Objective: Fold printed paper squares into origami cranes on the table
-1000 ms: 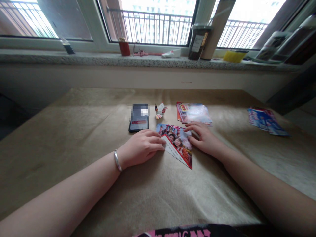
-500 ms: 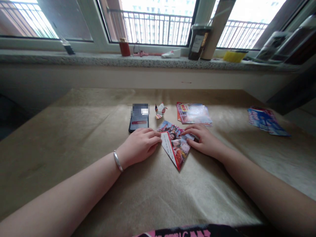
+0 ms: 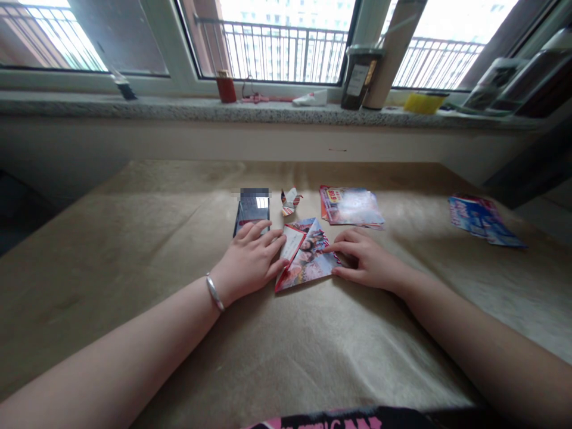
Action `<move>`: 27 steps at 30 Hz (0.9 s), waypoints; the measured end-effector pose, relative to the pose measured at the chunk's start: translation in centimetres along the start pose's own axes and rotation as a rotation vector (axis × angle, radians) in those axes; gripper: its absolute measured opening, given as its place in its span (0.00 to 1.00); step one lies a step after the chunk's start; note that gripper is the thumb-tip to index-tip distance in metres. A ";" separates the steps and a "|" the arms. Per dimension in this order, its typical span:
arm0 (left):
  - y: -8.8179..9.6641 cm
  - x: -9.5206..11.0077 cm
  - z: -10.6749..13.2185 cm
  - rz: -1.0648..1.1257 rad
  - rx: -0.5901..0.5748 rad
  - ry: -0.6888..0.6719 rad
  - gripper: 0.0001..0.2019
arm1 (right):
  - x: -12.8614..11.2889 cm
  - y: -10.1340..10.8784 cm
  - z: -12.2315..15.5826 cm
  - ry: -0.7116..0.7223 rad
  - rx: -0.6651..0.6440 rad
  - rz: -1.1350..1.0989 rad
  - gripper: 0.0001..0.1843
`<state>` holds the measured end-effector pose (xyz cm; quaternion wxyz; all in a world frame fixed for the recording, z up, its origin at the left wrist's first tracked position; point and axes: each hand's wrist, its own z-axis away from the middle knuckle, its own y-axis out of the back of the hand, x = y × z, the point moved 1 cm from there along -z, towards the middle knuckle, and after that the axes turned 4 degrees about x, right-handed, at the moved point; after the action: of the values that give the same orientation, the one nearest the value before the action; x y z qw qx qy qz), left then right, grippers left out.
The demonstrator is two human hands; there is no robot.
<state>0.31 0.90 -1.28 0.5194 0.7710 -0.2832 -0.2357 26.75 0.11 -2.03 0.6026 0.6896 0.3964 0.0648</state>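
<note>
A printed sheet of glossy paper (image 3: 315, 260), folded into a pointed shape with a white flap edged in red, lies flat on the table between my hands. At its left edge is my left hand (image 3: 250, 256), palm down with fingers spread and the thumb touching the paper; its fingertips overlap the near end of the phone (image 3: 253, 208). My right hand (image 3: 369, 257) rests on the right side, index finger on the paper and thumb apart from it at the lower right edge. A small folded paper figure (image 3: 291, 201) stands just beyond the sheet.
A stack of printed leaflets (image 3: 353, 205) lies behind my right hand, and more blue leaflets (image 3: 485, 220) lie far right on the cloth-covered table (image 3: 134, 256). On the windowsill (image 3: 179, 109) stand a red jar (image 3: 226, 88), a dark container (image 3: 357, 77) and a yellow item (image 3: 422, 102).
The folded paper has turned clockwise, its sharp tip swinging from near the middle to the lower left. My left fingers have spread and shifted left over the phone's edge; my right hand has lowered slightly.
</note>
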 end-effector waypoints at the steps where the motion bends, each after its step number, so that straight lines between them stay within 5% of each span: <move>1: 0.0 0.0 0.0 0.014 -0.006 -0.011 0.20 | 0.0 0.0 0.0 0.006 0.000 0.000 0.19; 11: 0.0 0.3 -0.1 0.111 -0.050 -0.155 0.21 | -0.2 0.2 0.1 0.147 0.012 0.039 0.22; 27: -0.3 0.4 -0.1 0.240 -0.071 -0.241 0.19 | -0.6 0.0 -0.1 0.344 0.060 -0.114 0.06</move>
<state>0.72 0.75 -1.61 0.5330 0.6791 -0.4249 -0.2724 26.32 -0.17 -1.76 0.5079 0.6623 0.5339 0.1356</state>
